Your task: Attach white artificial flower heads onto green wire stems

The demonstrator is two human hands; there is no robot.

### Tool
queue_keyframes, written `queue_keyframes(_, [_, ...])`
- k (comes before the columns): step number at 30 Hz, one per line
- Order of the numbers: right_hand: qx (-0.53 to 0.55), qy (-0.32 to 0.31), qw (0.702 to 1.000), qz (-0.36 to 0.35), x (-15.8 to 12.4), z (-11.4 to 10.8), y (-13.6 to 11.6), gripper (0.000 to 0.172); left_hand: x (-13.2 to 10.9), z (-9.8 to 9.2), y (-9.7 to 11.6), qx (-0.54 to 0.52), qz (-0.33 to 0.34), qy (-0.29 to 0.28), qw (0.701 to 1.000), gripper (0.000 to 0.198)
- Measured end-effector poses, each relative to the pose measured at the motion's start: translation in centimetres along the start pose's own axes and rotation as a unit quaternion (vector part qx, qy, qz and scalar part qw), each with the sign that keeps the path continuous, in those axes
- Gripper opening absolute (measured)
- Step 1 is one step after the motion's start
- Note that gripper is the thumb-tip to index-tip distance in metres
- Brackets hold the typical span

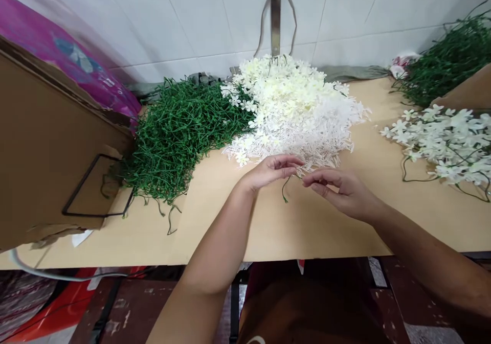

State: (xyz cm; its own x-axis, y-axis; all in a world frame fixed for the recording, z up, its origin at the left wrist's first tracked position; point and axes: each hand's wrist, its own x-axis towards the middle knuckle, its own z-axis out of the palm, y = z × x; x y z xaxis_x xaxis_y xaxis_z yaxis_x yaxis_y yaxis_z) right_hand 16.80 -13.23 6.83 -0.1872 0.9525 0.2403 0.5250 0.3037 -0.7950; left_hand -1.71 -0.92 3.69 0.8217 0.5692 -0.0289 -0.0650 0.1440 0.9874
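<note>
Currently left hand (268, 171) and right hand (339, 190) both pinch a thin green stem (284, 188), white flower pile (295, 109) just beyond fingertips.

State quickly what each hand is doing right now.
Left hand: closed in a pinch on the thin green plastic stem.
Right hand: fingers pinched by the same stem; actual grip cannot be told.

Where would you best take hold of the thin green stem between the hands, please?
Pinch the green stem near its top, by the left hand and right hand, coming from above: it looks thin and limp, and its lower end curls free over the table.
</note>
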Motion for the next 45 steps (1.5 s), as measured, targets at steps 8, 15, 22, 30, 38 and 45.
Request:
queue_keyframes(8, [0.12,-0.013,0.991,0.061,0.3,-0.6,0.4,0.024,-0.5,-0.3,0.8,0.083,-0.052,-0.008,0.995,0.026])
queue_keyframes(15, [0.022,-0.009,0.999,0.042,1.6,-0.4,2.4,0.023,-1.9,-2.3,1.8,0.009,-0.019,0.049,0.999,0.039])
queue_keyframes(22, [-0.367,-0.103,0.924,-0.023,4.2,3.6,1.6,0.019,-2.6,-3.3,1.8,-0.001,-0.038,0.031,0.999,0.045])
queue_keyframes(30, [-0.369,-0.1,0.924,-0.002,6.2,4.0,2.4,0.018,-1.6,-1.5,2.0,0.043,-0.153,-0.184,0.97,0.03])
queue_keyframes(38, [-0.113,0.136,0.984,0.006,6.6,2.0,5.0,0.009,-1.4,-0.8,1.4,0.112,-0.198,-0.22,0.948,0.021])
queue_keyframes(45, [0.007,0.143,0.99,0.002,5.8,1.9,5.4,0.008,-2.6,-3.2,2.1,0.2,-0.145,0.032,0.969,0.014])
